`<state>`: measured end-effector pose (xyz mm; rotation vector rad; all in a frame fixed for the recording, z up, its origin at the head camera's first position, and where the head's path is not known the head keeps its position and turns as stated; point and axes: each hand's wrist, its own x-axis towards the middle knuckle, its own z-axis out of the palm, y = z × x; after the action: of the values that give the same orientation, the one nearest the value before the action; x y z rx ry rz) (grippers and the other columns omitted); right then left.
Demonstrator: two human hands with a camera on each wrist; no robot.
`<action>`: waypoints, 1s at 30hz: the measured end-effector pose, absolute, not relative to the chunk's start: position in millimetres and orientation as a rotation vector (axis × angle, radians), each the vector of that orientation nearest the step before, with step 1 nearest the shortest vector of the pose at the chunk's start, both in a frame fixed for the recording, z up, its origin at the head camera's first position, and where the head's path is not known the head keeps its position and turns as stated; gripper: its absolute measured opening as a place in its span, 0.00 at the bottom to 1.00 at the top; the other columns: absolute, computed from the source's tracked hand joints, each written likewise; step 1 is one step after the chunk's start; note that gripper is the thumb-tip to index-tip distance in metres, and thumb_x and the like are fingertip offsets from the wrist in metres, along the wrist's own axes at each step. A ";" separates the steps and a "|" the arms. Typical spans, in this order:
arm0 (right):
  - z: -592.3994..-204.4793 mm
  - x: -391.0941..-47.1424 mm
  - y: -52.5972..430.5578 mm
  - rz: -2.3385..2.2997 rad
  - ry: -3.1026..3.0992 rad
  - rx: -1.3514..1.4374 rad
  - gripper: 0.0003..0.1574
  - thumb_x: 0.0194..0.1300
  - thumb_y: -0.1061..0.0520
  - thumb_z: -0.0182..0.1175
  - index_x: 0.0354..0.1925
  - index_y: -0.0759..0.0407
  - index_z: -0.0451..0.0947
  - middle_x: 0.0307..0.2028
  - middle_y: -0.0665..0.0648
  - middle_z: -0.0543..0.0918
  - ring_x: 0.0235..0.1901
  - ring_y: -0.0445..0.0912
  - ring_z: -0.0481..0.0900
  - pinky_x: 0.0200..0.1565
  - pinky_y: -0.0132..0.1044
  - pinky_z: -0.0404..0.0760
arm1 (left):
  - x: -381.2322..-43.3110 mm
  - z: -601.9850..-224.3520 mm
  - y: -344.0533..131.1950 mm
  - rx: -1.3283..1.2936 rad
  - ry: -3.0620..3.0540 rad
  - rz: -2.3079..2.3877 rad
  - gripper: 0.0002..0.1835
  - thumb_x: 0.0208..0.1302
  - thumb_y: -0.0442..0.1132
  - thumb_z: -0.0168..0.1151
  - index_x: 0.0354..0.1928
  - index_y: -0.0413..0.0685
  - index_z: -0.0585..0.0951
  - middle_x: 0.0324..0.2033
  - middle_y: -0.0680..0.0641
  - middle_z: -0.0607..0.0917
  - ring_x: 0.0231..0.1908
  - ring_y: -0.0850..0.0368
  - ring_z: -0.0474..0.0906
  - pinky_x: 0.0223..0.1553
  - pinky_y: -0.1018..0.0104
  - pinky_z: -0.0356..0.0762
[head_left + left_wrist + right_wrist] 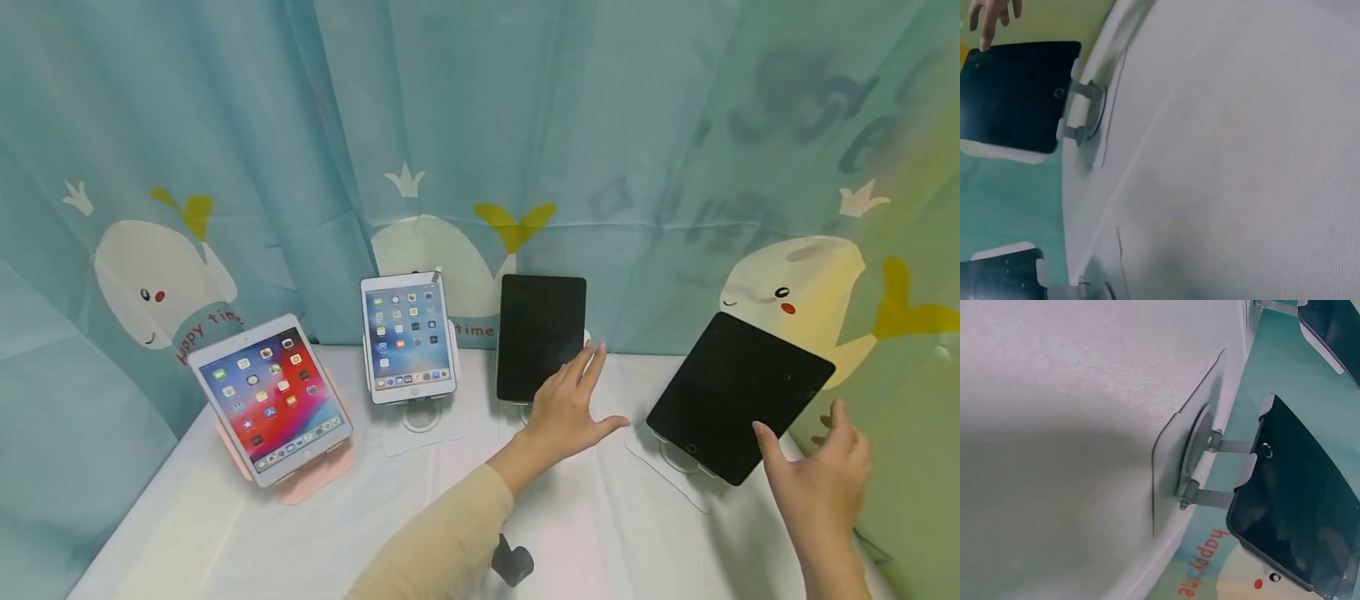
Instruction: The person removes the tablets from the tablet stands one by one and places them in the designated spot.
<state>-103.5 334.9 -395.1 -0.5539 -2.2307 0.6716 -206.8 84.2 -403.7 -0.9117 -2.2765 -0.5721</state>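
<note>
My left hand (570, 410), fingers extended and spread, is before the lower right part of a dark-screened tablet (540, 333) right of centre; whether it touches the tablet I cannot tell. At the right edge of another dark tablet (738, 396) is my right hand (821, 475), its thumb overlapping the edge. From the left wrist, a finger of that right hand (994, 20) reaches the rim of the tablet (1016, 94). The right wrist view has this tablet (1304, 500) tilted on a hinged stand (1196, 453), with no hand visible.
Two lit tablets stand to the left: one with a red-blue screen (273, 400) on a pink stand (318, 475), one with a blue screen (408, 337). A dark grey object (513, 562) lies near the front. Behind the white table (247, 542) hangs a whale-print curtain (480, 108).
</note>
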 end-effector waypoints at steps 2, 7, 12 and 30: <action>-397.3 -104.2 335.5 0.677 -2.235 -0.566 0.52 0.56 0.53 0.66 0.70 0.66 0.51 0.56 0.72 0.67 0.49 0.65 0.66 0.36 0.50 0.61 | -208.0 -405.9 87.6 -0.906 -2.232 -0.634 0.50 0.49 0.60 0.70 0.69 0.42 0.62 0.64 0.45 0.71 0.58 0.55 0.74 0.48 0.66 0.78; -403.3 -105.0 337.0 0.706 -2.245 -0.594 0.51 0.57 0.54 0.66 0.69 0.69 0.52 0.55 0.72 0.67 0.47 0.64 0.68 0.35 0.47 0.62 | -205.6 -405.6 97.0 -0.899 -2.270 -0.774 0.45 0.52 0.55 0.70 0.68 0.42 0.63 0.63 0.47 0.73 0.58 0.57 0.74 0.41 0.69 0.80; -407.4 -105.7 340.2 0.730 -2.235 -0.635 0.48 0.58 0.53 0.65 0.68 0.69 0.54 0.54 0.71 0.67 0.45 0.64 0.68 0.34 0.46 0.61 | -200.1 -401.4 109.6 -0.881 -2.468 -0.922 0.46 0.55 0.57 0.67 0.71 0.49 0.58 0.65 0.50 0.70 0.61 0.59 0.70 0.44 0.64 0.80; -411.1 -109.7 343.8 0.914 -2.256 -0.751 0.43 0.62 0.50 0.61 0.68 0.67 0.58 0.50 0.69 0.69 0.28 0.19 0.54 0.37 0.35 0.62 | -211.3 -405.5 141.3 -0.953 -2.685 -1.215 0.38 0.63 0.51 0.61 0.71 0.52 0.58 0.62 0.52 0.72 0.60 0.63 0.71 0.55 0.70 0.72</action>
<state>-109.7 343.8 -411.1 -0.7512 -2.2558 0.9142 -211.3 141.3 -405.5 -0.9526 -2.6852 -1.2146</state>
